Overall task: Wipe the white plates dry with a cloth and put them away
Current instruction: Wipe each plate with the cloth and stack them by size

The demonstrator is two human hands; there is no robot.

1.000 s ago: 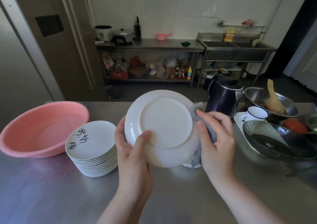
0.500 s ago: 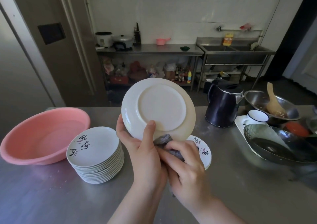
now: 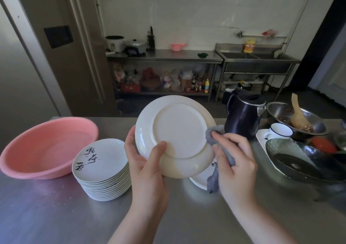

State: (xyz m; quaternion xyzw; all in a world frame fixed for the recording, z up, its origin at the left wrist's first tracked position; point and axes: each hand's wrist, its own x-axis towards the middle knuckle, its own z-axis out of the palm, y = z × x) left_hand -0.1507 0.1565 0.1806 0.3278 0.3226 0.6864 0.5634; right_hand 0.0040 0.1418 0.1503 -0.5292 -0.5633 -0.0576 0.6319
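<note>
You hold one white plate [image 3: 177,131] tilted above the surface [image 3: 56,215], underside toward you. Your left hand [image 3: 148,170] grips its lower-left rim, thumb curled onto the base. Your right hand [image 3: 236,161] has its fingers closed around a grey cloth [image 3: 215,137], pressing it against the plate's right rim. Judge the task as mid-way: a tall stack of plates [image 3: 102,170] stands just left, and a few more plates [image 3: 201,177] lie beneath the held one; which pile is dry cannot be determined. A pink basin [image 3: 46,146] sits far left. A dark kettle [image 3: 243,116], mug [image 3: 280,131] and metal bowls [image 3: 284,112] crowd the right side, limiting room there.
</note>
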